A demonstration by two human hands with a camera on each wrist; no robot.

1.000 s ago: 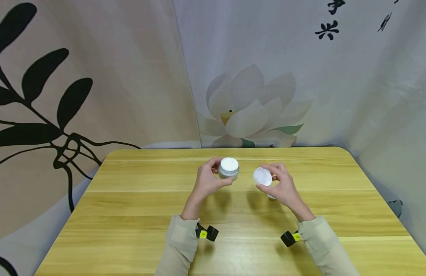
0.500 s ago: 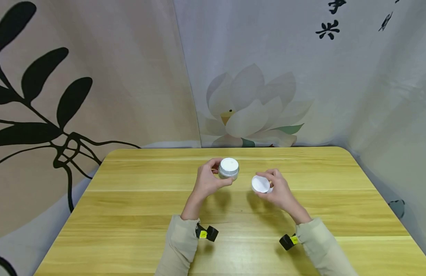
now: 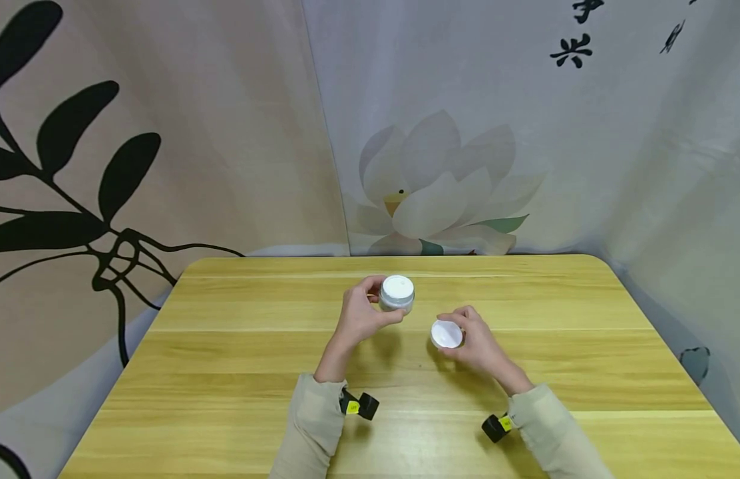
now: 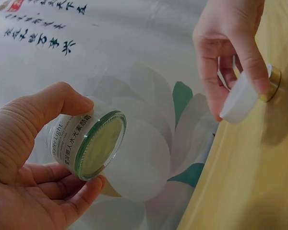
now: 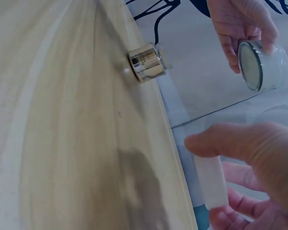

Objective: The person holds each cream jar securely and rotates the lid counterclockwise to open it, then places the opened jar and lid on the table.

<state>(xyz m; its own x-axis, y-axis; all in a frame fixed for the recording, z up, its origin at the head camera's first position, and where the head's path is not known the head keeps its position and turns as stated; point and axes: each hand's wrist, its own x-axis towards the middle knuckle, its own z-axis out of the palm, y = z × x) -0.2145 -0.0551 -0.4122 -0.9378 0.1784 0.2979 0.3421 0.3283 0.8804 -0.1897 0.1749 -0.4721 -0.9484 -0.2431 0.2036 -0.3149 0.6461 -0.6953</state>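
My left hand grips a small glass cream jar above the table, thumb on one side and fingers on the other. The jar has a white top; in the left wrist view its printed label and greenish glass base show. Nearer to me and to the right, my right hand pinches a round white lid by its rim, the inside turned up. Jar and lid are apart. A small gold container with a clear end stands on the table; in the head view the right hand hides it.
The wooden table spreads under both hands, its far edge close beyond the jar. Behind it hangs a pale curtain printed with leaves, a lotus and black characters. Each wrist carries a small black camera, such as the left one.
My right hand has come down toward me and slightly left with the white lid, now covering the gold container in the head view. The left hand and the jar have stayed nearly still.
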